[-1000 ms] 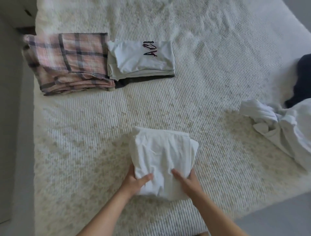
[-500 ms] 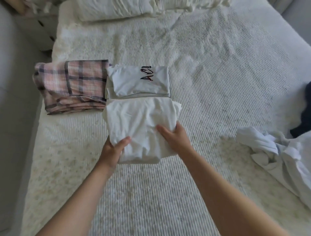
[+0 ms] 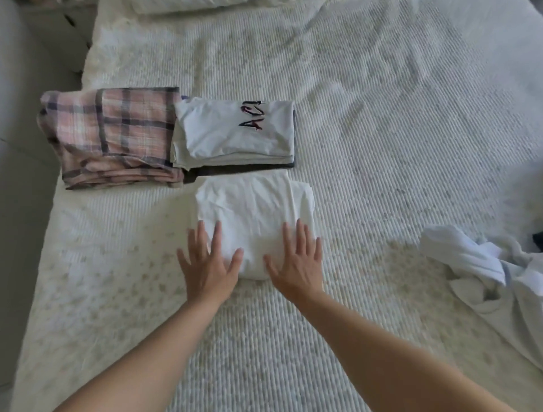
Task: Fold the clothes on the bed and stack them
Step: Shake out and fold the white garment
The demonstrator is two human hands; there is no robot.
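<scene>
A folded white garment (image 3: 254, 211) lies flat on the bed (image 3: 382, 147), near the middle of the view and just in front of a stack of folded clothes. Both hands lie at its near edge, palms down. The left hand (image 3: 210, 264) has its fingers straight and spread, the fingertips over the garment's near left corner and the palm over the bedcover. The right hand (image 3: 296, 261) is also flat with straight fingers, which reach onto the garment's near right part. Neither grip is closed on anything: each is wide, with no finger curled round the cloth.

Behind the white garment sits a folded white shirt with dark lettering (image 3: 235, 129), on top of several other folded layers; a dark layer (image 3: 244, 169) shows as a strip at the bottom of that stack. The far edge of the white garment lies touching or almost touching that dark strip; which of the 2 cannot be told. To the left of the stack, right beside it, is a folded pink plaid garment (image 3: 111, 138).

At the right side of the bed lies a crumpled pale garment (image 3: 482, 270), unfolded and well apart from the hands. A dark piece of cloth (image 3: 538, 242) peeks in at the right edge just beyond it. Pillows (image 3: 188, 3) show at the head of the bed, along the top of the view.
</scene>
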